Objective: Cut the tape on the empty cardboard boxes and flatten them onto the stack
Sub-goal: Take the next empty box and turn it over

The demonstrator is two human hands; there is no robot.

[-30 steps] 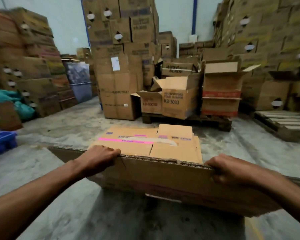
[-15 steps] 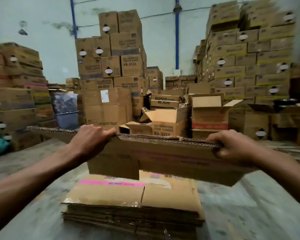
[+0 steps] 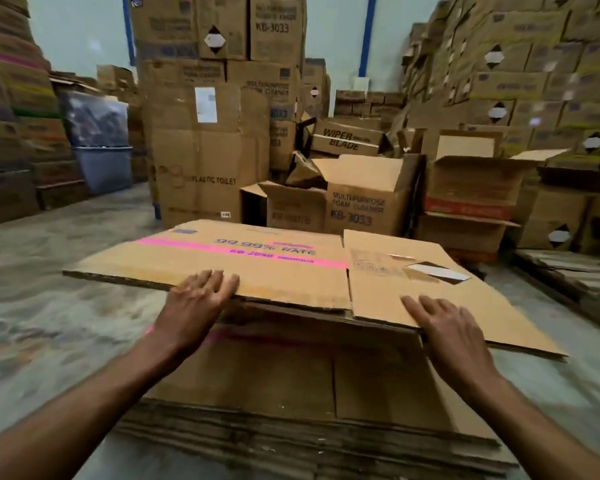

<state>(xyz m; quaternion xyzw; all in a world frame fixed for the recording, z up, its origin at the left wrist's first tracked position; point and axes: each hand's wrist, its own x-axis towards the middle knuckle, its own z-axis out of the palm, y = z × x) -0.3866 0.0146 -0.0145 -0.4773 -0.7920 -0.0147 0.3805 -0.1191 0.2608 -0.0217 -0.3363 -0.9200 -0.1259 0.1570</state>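
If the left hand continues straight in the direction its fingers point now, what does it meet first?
The left hand lies flat on the near edge of the flattened box, fingers pointing forward and slightly right. Sliding on, it would probably cross the pink stripe first; beyond the far edge stands the open foam cleaner box, though depth is unclear.

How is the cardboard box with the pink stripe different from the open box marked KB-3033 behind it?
The pink-striped box is flattened and lies level on the stack; the KB-3033 box stands upright with its flaps open. The left hand and right hand rest flat on the pink-striped box; nothing touches the KB-3033 box. The first has pink print, the second dark print. Both are brown corrugated cardboard.
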